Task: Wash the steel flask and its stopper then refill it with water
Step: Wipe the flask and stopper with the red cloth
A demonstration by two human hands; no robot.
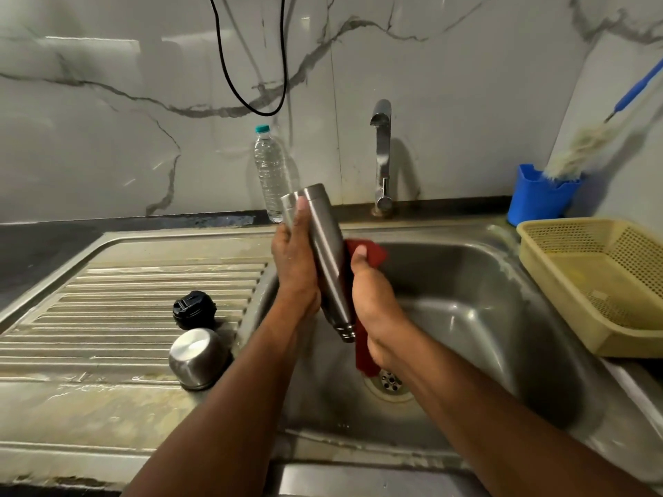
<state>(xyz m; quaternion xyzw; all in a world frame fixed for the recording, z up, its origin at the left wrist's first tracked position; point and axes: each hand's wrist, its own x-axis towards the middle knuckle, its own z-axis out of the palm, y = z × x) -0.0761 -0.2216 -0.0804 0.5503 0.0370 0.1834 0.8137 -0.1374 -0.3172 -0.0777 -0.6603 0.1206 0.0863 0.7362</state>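
Over sink (466, 281): flask (324, 252) (inverted) between fingers (360, 252)

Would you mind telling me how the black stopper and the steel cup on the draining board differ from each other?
The black stopper is dark plastic with a ridged top, while the steel cup is smooth, shiny metal. The stopper looks smaller and flatter; the cup looks wider and taller. The stopper lies farther from the camera, the cup nearer. The cup stands mouth-down. Both rest on the draining board, close together, untouched by either hand.

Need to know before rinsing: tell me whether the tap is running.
Off: no water falls from the tap spout into the sink.
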